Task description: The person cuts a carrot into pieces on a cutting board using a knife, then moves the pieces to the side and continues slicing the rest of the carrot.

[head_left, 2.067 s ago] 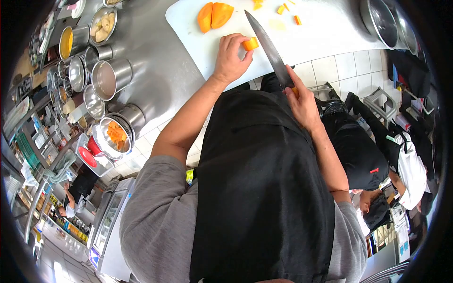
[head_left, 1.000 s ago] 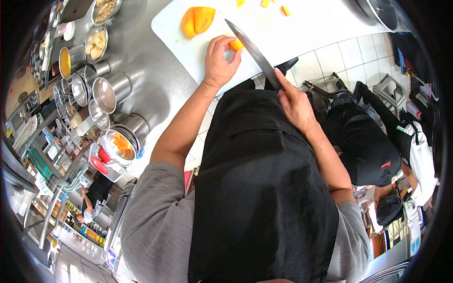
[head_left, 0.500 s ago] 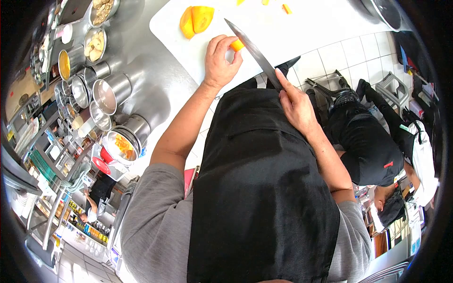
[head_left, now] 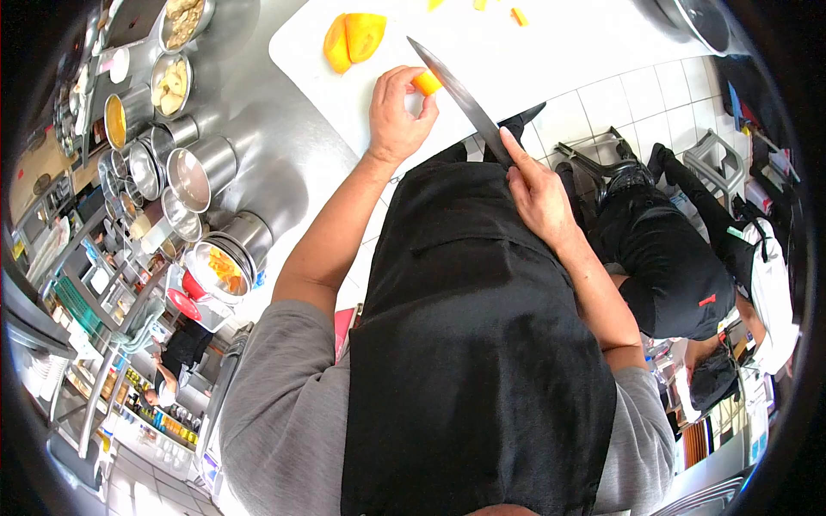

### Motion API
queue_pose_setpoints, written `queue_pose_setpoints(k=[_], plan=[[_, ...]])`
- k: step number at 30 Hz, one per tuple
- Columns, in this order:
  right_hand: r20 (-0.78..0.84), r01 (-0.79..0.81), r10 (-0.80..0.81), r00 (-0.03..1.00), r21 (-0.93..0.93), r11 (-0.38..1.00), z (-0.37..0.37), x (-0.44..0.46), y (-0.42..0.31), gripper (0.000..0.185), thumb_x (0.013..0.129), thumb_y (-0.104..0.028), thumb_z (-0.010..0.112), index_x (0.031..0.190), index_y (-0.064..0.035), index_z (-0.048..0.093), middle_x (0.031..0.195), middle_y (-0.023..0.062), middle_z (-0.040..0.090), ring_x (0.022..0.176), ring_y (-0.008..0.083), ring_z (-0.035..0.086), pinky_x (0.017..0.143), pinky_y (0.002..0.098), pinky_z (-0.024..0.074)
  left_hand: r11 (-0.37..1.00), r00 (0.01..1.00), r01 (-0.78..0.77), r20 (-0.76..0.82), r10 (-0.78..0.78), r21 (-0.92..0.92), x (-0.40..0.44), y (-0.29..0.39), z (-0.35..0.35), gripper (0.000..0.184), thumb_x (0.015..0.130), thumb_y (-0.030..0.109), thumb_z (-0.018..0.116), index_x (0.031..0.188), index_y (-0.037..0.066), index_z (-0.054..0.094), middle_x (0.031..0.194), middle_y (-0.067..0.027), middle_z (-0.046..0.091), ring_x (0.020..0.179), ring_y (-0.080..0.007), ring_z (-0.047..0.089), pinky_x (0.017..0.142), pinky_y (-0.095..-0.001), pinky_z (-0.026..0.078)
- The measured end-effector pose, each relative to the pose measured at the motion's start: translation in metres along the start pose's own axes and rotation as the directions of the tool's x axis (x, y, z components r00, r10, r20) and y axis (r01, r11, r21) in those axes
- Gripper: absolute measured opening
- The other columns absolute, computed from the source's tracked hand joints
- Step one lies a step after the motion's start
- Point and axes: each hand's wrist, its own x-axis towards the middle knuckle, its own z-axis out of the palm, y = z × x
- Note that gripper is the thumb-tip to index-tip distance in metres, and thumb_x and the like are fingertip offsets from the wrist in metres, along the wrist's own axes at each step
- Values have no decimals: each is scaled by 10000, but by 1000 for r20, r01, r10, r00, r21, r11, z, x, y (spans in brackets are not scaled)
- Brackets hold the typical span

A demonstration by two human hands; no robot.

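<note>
My left hand (head_left: pixel 400 116) pinches a small, thick orange vegetable piece (head_left: pixel 427 82) between thumb and fingers over a white cutting board (head_left: pixel 318 82). My right hand (head_left: pixel 538 185) is wrapped round the handle of a long kitchen knife (head_left: pixel 456 90). Its blade slants up and to the left, right beside the held piece; whether they touch I cannot tell. Farther up the board lie larger orange vegetable chunks (head_left: pixel 366 37), smooth and rounded. A few small cut bits (head_left: pixel 519 17) are scattered near the top edge.
Steel pots (head_left: pixel 202 172) and bowls of food, including a bowl of pale peeled pieces (head_left: pixel 170 86), line the steel counter (head_left: pixel 267 112) on the left. A round metal pan (head_left: pixel 701 24) stands upper right. A person in black (head_left: pixel 662 267) bends close by on my right.
The view has shifted very slightly. Both hands, the knife and the orange piece keep nearly the same positions.
</note>
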Motion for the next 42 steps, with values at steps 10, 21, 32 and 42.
queue_pose_setpoints(k=[10,21,32,42], plan=[[-6,-5,5,1000,26,1000,1,4,0,668,944,10,566,1559,-225,454,907,220,674,814,391,677,771,472,544,1000,1000,6,-14,-6,-14,-3,-2,1,532,740,-57,783,1219,47,575,1167,-120,618,894,-213,618,845,-342,533],[5,-30,30,1000,0,1000,6,7,-10,687,922,33,566,1559,-199,456,862,212,657,774,381,679,744,458,553,1000,1000,22,-4,-22,8,-4,-3,0,533,736,-50,789,1214,49,576,1166,-116,615,893,-213,617,856,-350,534],[-34,-1,1,999,3,1000,17,12,-11,693,913,32,569,1556,-198,452,1022,253,698,852,420,699,760,486,569,1000,1000,7,1,-7,19,-3,-4,0,524,735,-42,795,1200,53,574,1154,-112,615,877,-216,613,845,-350,533],[-9,-13,13,1000,-23,1000,18,12,-9,722,911,21,557,1576,-221,418,900,219,680,806,410,692,753,496,568,1000,999,-4,37,4,18,-4,-5,-2,534,741,-55,777,1217,47,556,1192,-136,595,944,-250,602,875,-365,531]])
